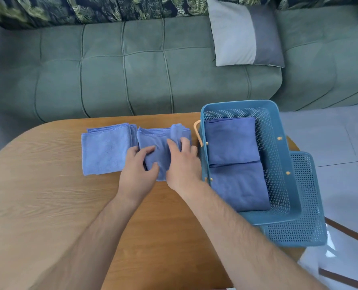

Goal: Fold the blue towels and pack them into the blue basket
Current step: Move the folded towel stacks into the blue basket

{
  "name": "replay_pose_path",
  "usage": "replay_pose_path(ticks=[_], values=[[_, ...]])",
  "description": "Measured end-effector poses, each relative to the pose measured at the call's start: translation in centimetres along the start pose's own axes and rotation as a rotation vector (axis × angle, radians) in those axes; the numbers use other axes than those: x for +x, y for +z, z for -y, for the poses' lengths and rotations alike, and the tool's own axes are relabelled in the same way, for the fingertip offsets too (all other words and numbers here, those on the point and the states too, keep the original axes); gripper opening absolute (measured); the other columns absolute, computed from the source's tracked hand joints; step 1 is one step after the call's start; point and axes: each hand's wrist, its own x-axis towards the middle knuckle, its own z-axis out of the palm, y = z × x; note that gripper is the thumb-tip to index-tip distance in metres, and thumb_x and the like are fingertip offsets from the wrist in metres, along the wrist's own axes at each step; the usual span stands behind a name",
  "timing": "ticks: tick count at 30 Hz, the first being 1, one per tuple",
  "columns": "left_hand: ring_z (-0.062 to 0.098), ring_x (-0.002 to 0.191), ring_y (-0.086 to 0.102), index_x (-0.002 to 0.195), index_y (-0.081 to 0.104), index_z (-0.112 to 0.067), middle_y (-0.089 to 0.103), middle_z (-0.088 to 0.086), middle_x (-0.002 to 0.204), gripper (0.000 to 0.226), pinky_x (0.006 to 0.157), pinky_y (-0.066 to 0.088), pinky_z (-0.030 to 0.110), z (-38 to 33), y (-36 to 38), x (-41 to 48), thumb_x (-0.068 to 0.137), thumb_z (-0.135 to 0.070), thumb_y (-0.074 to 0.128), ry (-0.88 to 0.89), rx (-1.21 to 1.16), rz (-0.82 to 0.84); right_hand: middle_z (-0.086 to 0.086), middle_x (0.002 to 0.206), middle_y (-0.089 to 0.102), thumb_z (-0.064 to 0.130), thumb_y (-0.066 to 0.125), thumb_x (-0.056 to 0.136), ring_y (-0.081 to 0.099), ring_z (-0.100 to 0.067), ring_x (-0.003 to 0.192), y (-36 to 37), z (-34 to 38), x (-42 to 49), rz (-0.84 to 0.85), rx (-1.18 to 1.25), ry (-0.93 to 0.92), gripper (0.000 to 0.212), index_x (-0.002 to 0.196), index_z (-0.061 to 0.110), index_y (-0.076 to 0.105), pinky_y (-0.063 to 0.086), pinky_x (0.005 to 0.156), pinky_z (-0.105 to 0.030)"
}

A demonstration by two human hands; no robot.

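Observation:
A blue towel [153,141] lies partly folded in the middle of the wooden table [37,195]. My left hand [137,170] grips its near left edge, fingers curled round the cloth. My right hand [184,164] pinches a raised fold of the same towel at its right side. To the left a folded blue towel [106,151] lies flat on the table. The blue basket [278,143] stands at the table's right end, right beside my right hand. Inside it lie two folded blue towels, one at the far end [230,141] and one at the near end [241,187].
A green sofa [142,70] runs along the far side of the table, with a grey cushion [245,36] on it. Tiled floor [341,143] shows at the right, past the basket, which overhangs the table's edge. A dark chair part [347,233] shows at lower right.

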Motion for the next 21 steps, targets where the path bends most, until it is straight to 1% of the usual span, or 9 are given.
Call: replay_pose_path(ticks=[4, 7, 10, 11, 13, 15, 16, 19, 21], values=[[0.003, 0.085, 0.055, 0.129, 0.061, -0.029, 0.046, -0.005, 0.123, 0.043, 0.080, 0.046, 0.022, -3.3, -1.6, -3.4, 0.088, -0.024, 0.070, 0.077, -0.002, -0.056, -0.005, 0.158, 0.015, 0.018, 0.067, 0.083, 0.038, -0.030, 0.124, -4.3, -0.8, -3.5, -0.096, 0.062, -0.069, 0.082, 0.153, 0.030, 0.026, 0.043, 0.096, -0.040], [0.007, 0.078, 0.057, 0.123, 0.065, -0.030, 0.047, -0.009, 0.113, 0.035, 0.077, 0.048, 0.022, -6.6, -1.5, -5.5, 0.089, -0.027, 0.069, 0.126, -0.035, -0.042, -0.007, 0.157, 0.024, 0.014, 0.059, 0.084, 0.041, -0.031, 0.118, -7.4, -3.6, -6.0, -0.202, 0.080, -0.087, 0.074, 0.153, 0.026, 0.033, 0.047, 0.093, -0.043], [0.003, 0.076, 0.059, 0.122, 0.065, -0.033, 0.046, -0.013, 0.117, 0.033, 0.071, 0.043, 0.014, -10.0, 0.9, -6.6, 0.090, -0.028, 0.068, 0.188, 0.009, 0.014, -0.008, 0.153, 0.030, 0.018, 0.060, 0.086, 0.045, -0.032, 0.116, -9.7, -8.3, -7.8, -0.260, 0.022, -0.049, 0.069, 0.152, 0.024, 0.037, 0.047, 0.090, -0.043], [0.001, 0.075, 0.058, 0.123, 0.065, -0.033, 0.045, -0.015, 0.118, 0.034, 0.070, 0.041, 0.013, -11.1, 2.0, -7.0, 0.090, -0.029, 0.068, 0.210, 0.022, 0.044, -0.007, 0.152, 0.029, 0.018, 0.060, 0.087, 0.045, -0.032, 0.119, -10.1, -10.1, -8.3, -0.250, 0.012, -0.025, 0.070, 0.152, 0.025, 0.036, 0.046, 0.090, -0.043], [0.001, 0.078, 0.059, 0.127, 0.063, -0.029, 0.045, -0.013, 0.121, 0.036, 0.073, 0.046, 0.020, -12.9, 4.4, -7.7, 0.092, -0.031, 0.065, 0.250, 0.070, 0.093, -0.005, 0.152, 0.027, 0.018, 0.062, 0.087, 0.045, -0.032, 0.123, -10.7, -13.5, -9.0, -0.195, 0.013, 0.023, 0.072, 0.153, 0.026, 0.034, 0.047, 0.092, -0.044], [0.012, 0.089, 0.062, 0.131, 0.058, -0.026, 0.045, -0.007, 0.129, 0.037, 0.078, 0.051, 0.032, -14.2, 6.8, -8.2, 0.094, -0.031, 0.060, 0.241, 0.192, 0.144, -0.004, 0.150, 0.027, 0.017, 0.063, 0.087, 0.047, -0.032, 0.122, -10.6, -16.3, -9.3, -0.106, 0.007, 0.051, 0.074, 0.153, 0.027, 0.032, 0.049, 0.093, -0.044], [0.019, 0.091, 0.063, 0.131, 0.057, -0.025, 0.043, -0.004, 0.131, 0.036, 0.076, 0.051, 0.034, -14.5, 8.0, -8.5, 0.095, -0.030, 0.057, 0.233, 0.271, 0.175, -0.003, 0.149, 0.027, 0.017, 0.063, 0.087, 0.048, -0.032, 0.121, -10.4, -17.3, -9.3, -0.058, 0.006, 0.061, 0.074, 0.153, 0.027, 0.031, 0.049, 0.093, -0.045], [0.028, 0.072, 0.061, 0.115, 0.060, -0.022, 0.047, 0.003, 0.120, 0.026, 0.058, 0.041, 0.033, -15.0, 10.9, -9.2, 0.089, -0.022, 0.063, 0.285, 0.506, 0.187, -0.002, 0.149, 0.025, 0.015, 0.063, 0.087, 0.049, -0.032, 0.121, -9.1, -19.3, -9.1, 0.043, 0.002, 0.082, 0.077, 0.154, 0.027, 0.028, 0.052, 0.089, -0.044], [0.026, 0.071, 0.059, 0.112, 0.057, -0.022, 0.046, 0.003, 0.117, 0.025, 0.057, 0.032, 0.032, -14.9, 12.4, -9.4, 0.087, -0.019, 0.063, 0.310, 0.641, 0.212, -0.001, 0.149, 0.025, 0.014, 0.064, 0.087, 0.049, -0.030, 0.121, -8.1, -20.2, -8.9, 0.076, -0.016, 0.089, 0.078, 0.155, 0.027, 0.027, 0.051, 0.086, -0.042]])
